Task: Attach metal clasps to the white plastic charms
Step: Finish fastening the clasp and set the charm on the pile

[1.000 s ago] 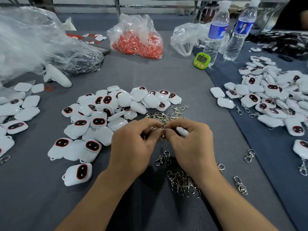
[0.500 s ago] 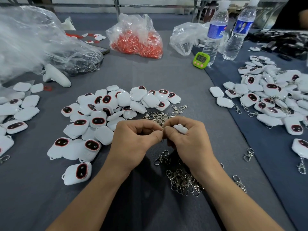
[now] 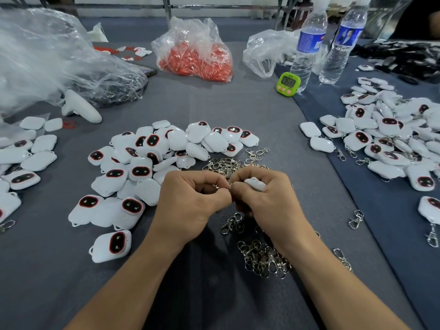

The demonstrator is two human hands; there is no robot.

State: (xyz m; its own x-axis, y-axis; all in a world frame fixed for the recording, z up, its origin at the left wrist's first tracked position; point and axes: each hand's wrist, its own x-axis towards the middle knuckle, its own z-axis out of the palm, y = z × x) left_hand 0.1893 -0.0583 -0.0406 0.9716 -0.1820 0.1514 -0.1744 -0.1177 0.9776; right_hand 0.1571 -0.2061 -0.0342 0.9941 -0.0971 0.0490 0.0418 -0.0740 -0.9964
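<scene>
Hardly anything has moved over the last second: both hands stay fingertip to fingertip over the same patch of table (image 3: pixel 214 108), and the left forearm has swung slightly outward. The left hand (image 3: pixel 190 203) is clenched, thumb and forefinger pinching a small clasp (image 3: pixel 229 185). The right hand (image 3: pixel 266 201) is curled round a white charm (image 3: pixel 256 182), which shows above its knuckles, and its thumb tip meets the same clasp.

Loose clasps hem the hands in: one heap (image 3: pixel 226 164) just beyond the knuckles and another heap (image 3: pixel 264 258) under the right wrist. A single clasp (image 3: pixel 232 223) lies between the wrists. Left of the hands, a pile of charms (image 3: pixel 152 153) comes right up to the left hand. Bare grey cloth lies beyond that pile as far as the bags, and also at the near left corner. On the right the grey cloth ends in a curved edge against a darker blue cloth (image 3: pixel 392 222), where a spread of charms with clasps (image 3: pixel 385 139) lies.

At the back, a clear bag (image 3: pixel 195 55) holds small red pieces. A large clear bag (image 3: pixel 47 55) on the left holds dark parts too blurred to name. A crumpled bag (image 3: pixel 264 51) sits beside two capped bottles (image 3: pixel 308 44), with a green timer (image 3: pixel 288 83) just in front of them.
</scene>
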